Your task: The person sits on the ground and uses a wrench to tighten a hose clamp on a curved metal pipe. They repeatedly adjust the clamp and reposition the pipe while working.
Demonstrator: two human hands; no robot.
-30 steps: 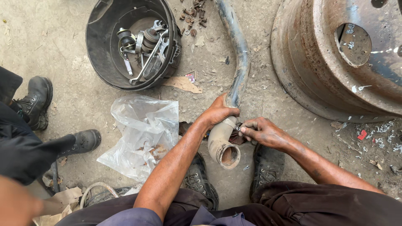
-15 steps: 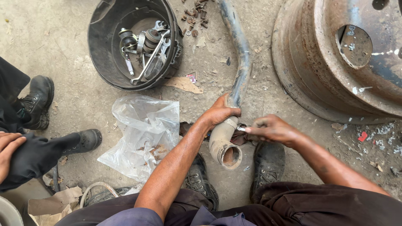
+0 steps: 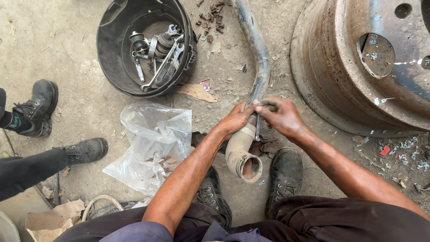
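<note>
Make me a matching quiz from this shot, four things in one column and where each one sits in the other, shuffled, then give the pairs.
Things:
1. wrenches
2. clear plastic bag
3. rusty wheel rim
4. bent pipe

Places:
A. on the ground at the right edge of the view
B. inside the black bucket
C. under the left hand and right hand
D. flat on the ground, left of the person's left forearm

Pairs: 1-B, 2-D, 3-A, 4-C
</note>
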